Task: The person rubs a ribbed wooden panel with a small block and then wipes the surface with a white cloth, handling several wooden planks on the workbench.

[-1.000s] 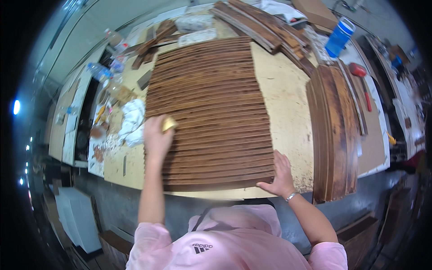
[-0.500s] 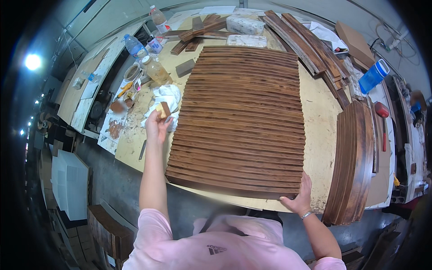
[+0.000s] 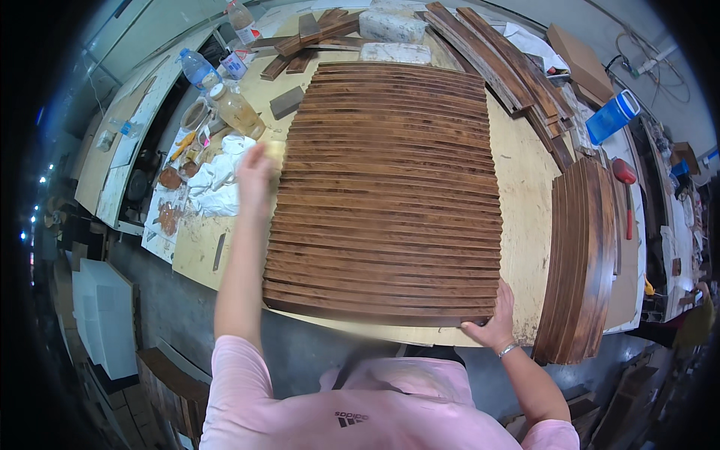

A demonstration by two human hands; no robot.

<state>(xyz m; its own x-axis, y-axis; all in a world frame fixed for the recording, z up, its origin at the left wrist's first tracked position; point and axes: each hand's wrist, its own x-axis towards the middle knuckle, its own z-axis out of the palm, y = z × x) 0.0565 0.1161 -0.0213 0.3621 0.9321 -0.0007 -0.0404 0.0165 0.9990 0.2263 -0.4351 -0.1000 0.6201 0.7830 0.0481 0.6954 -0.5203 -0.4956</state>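
Head view: ribbed panel (image 3: 386, 195) lies between hands (image 3: 255, 180) (image 3: 496, 321), left contact unclear.

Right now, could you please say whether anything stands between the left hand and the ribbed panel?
Only the yellow block in the left hand, by the left edge of the panel; nothing else visible.

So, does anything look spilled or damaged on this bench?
Yes, possibly: patchy reddish-brown residue left of the crumpled white cloth looks spilled, scattered straight on the pale surface. The ridged wooden panel shows no obvious damage.
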